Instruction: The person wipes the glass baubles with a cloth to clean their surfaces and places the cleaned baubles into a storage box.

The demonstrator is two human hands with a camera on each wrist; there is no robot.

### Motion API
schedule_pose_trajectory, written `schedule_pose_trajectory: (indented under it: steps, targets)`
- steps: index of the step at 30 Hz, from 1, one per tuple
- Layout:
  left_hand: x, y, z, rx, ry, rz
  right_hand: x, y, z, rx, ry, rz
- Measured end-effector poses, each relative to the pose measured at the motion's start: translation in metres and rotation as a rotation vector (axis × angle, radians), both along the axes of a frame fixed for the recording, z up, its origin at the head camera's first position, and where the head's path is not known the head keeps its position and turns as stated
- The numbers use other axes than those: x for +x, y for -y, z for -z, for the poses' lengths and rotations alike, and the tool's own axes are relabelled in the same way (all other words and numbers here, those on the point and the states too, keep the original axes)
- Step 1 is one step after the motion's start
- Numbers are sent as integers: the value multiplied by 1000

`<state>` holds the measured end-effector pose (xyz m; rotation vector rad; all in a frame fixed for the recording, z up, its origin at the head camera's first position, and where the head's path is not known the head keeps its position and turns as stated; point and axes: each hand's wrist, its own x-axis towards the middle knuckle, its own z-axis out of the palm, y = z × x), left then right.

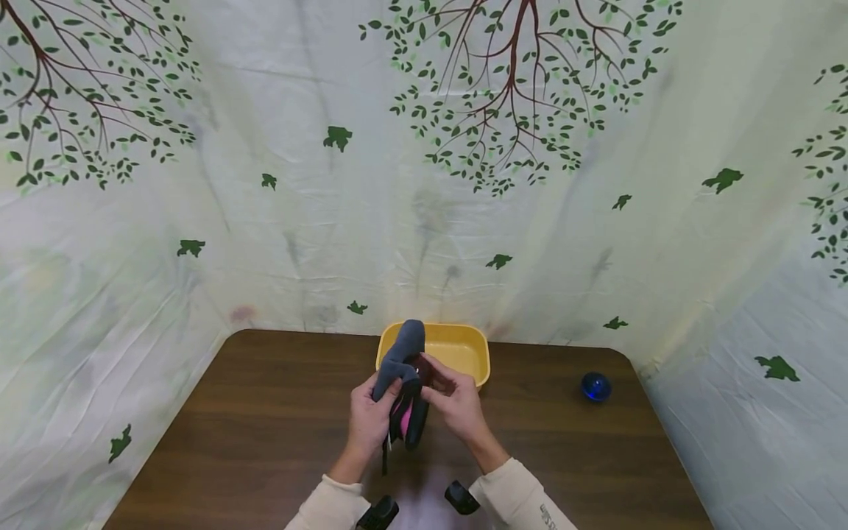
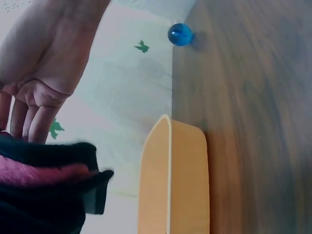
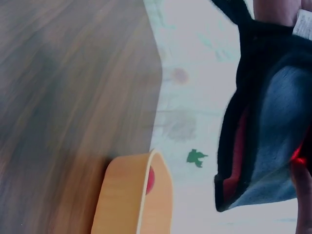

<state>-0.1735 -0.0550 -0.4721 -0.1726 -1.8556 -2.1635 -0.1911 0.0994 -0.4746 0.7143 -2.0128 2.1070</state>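
Socks (image 1: 404,383), grey and black with pink showing, hang bunched above the table's (image 1: 265,412) near middle; I cannot count them. My left hand (image 1: 367,419) grips them, and my right hand (image 1: 453,401) pinches their top. One yellow tub (image 1: 464,346) sits beyond at the far edge. One blue ball (image 1: 595,386) lies far right, bare wood between.

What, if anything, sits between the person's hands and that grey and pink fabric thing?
Nothing visible. The left hand and right hand both hold the grey and pink fabric piece directly, lifted above the table in front of the yellow tub.
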Motion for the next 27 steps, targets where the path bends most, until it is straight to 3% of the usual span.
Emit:
schedule_pose_trajectory:
  steps: [5, 8, 10, 13, 15, 17, 19, 23, 27]
  targets:
    - [0, -2, 3, -107, -134, 7, 1, 3, -5, -10, 162, 106]
    - [0, -2, 5, -98, -153, 23, 1, 5, -8, 16, 237, 126]
    - [0, -2, 5, -89, -140, 16, 0, 4, -9, 38, 249, 92]
    - [-1, 0, 5, -49, -88, -23, -1, -2, -12, 64, 220, -47]
    - [-2, 2, 4, 5, -36, -41, 1, -6, -19, 107, 171, -137]
    - [-2, 4, 3, 76, 11, -41, 4, -10, -26, 172, 104, -171]
    - [-2, 6, 1, 131, 43, -11, 7, -12, -33, 233, 25, -131]
    - [-1, 9, -1, 150, 77, 47, 8, -12, -40, 295, -191, -26]
    - [0, 8, -3, 166, 112, 86, 6, -12, -42, 294, -323, -33]
